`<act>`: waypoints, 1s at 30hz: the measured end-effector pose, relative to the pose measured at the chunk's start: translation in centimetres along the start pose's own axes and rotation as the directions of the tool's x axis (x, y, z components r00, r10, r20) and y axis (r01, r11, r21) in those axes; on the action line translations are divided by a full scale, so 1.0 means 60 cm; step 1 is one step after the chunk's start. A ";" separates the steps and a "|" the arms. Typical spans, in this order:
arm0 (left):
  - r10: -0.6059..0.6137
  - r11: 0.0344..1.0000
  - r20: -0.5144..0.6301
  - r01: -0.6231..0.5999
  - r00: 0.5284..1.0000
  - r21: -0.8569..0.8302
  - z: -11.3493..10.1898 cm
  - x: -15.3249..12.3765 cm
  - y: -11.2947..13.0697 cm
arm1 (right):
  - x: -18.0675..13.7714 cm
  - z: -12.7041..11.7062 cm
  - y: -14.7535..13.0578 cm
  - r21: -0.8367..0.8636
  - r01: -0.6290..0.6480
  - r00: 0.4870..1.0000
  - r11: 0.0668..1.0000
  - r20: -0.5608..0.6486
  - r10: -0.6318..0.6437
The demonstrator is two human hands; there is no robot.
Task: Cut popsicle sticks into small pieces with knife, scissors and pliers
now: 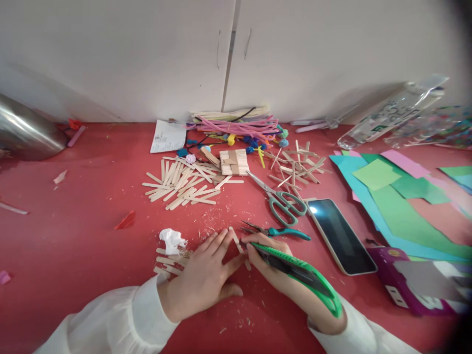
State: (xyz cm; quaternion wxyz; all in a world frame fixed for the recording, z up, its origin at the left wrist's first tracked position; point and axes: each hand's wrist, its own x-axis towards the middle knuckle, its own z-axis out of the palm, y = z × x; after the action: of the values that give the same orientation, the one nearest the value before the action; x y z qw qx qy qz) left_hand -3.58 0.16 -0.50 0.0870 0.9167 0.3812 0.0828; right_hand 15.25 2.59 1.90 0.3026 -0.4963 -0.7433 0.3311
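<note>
My right hand (271, 258) grips a green utility knife (298, 270), its tip end close to a wooden craft stick (236, 241) lying on the red table. My left hand (206, 275) lies flat with fingers spread, and its index finger reaches over the lower part of that stick. Partly under the left hand and wrist are several more craft sticks (167, 263), with a crumpled white tissue (172, 241) beside them. Just beyond my right hand rest teal-handled pliers (289, 232), their jaws pointing left. The knife's blade is too small to make out.
Scissors (282, 201) and a phone (341, 236) lie to the right, near coloured paper (398, 196) and a purple device (409, 280). Loose craft sticks (180, 182), a stick bundle (234, 162) and pipe cleaners (236, 127) lie farther back. A metal bottle (27, 128) is far left.
</note>
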 end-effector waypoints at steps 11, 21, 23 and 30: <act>0.003 1.000 -0.013 -0.003 1.000 0.020 0.002 -0.002 0.000 | 0.000 -0.009 -0.015 -0.008 -0.006 1.000 1.000 0.008 0.006; 0.007 1.000 -0.012 -0.007 1.000 0.028 0.004 -0.003 -0.001 | 0.002 0.001 0.004 -0.048 -0.005 1.000 0.999 0.007 0.005; 0.009 1.000 -0.009 -0.009 1.000 0.025 0.004 -0.003 -0.001 | 0.002 0.003 0.007 -0.046 0.001 1.000 0.999 0.000 -0.001; -0.006 1.000 -0.008 0.006 1.000 0.006 0.005 -0.003 -0.001 | -0.001 -0.003 -0.001 -0.043 -0.031 0.999 0.999 0.029 0.032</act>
State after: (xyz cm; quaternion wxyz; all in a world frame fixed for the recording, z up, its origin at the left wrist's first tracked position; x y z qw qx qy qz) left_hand -3.68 0.05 -0.80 0.0831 0.9154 0.3846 0.0850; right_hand 15.40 2.57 2.05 0.2756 -0.5092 -0.7467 0.3274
